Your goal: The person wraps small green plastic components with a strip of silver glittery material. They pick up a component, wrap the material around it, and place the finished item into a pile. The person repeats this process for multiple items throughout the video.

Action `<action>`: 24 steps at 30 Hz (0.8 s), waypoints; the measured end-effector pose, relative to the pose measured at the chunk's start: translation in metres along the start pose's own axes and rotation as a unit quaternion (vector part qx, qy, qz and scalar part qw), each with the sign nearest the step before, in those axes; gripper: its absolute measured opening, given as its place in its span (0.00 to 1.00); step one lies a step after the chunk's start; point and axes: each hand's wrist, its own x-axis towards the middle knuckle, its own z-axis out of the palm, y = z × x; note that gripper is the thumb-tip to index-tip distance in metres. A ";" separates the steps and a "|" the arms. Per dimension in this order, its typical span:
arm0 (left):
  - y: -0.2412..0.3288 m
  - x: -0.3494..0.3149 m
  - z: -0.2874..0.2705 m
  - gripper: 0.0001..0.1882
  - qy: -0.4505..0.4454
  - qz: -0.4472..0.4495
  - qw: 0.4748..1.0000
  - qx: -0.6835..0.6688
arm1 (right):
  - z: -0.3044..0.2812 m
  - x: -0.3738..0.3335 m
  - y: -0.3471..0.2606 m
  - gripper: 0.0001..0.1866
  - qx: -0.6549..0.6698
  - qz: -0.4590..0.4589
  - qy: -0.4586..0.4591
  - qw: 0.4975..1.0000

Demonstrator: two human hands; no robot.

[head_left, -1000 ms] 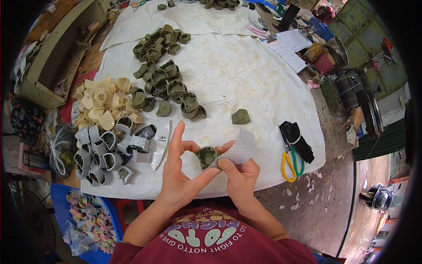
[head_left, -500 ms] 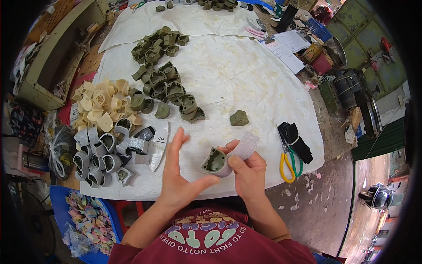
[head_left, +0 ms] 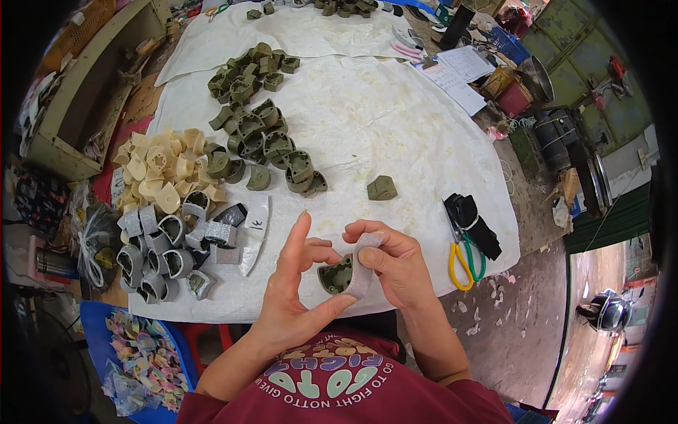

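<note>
A hollow olive-green moulded piece (head_left: 332,280) is between my hands, its open side showing. A pale glittery strip (head_left: 363,277) curves along its right side. My left hand (head_left: 295,293) has its thumb against the strip's lower part and a bent finger at the piece's upper edge; its index finger stretches away. My right hand (head_left: 404,267) pinches the strip's upper end between thumb and fingers. Further off on the white cloth stands one bare green piece (head_left: 382,188). Left of my hands lie several glitter-wrapped pieces (head_left: 180,262).
Cream moulded parts (head_left: 159,166) and olive-green pieces (head_left: 265,134) are heaped at left on the white cloth (head_left: 353,106). A marked clear strip (head_left: 256,237) lies near the wrapped ones. Yellow-and-green-handled scissors (head_left: 462,267) and black cloth (head_left: 473,226) are at right. A blue tub (head_left: 180,339) holds scraps.
My left fingers have closed in from spread to the piece's upper edge. The strip's free end, stretched out to the upper right before, is now drawn in and upright, with my right fingers over it.
</note>
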 end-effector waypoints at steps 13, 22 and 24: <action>-0.008 0.004 -0.012 0.43 -0.035 -0.106 0.991 0.081 | -0.013 -0.009 -0.004 0.06 -0.089 -0.019 -0.100 0.991; -0.010 0.002 -0.016 0.30 -0.049 -0.052 0.987 0.145 | 0.008 -0.015 -0.010 0.09 -0.259 -0.024 -0.071 0.963; -0.010 0.003 -0.016 0.30 -0.047 -0.045 0.988 0.142 | 0.009 -0.014 -0.007 0.08 -0.277 -0.050 -0.069 0.957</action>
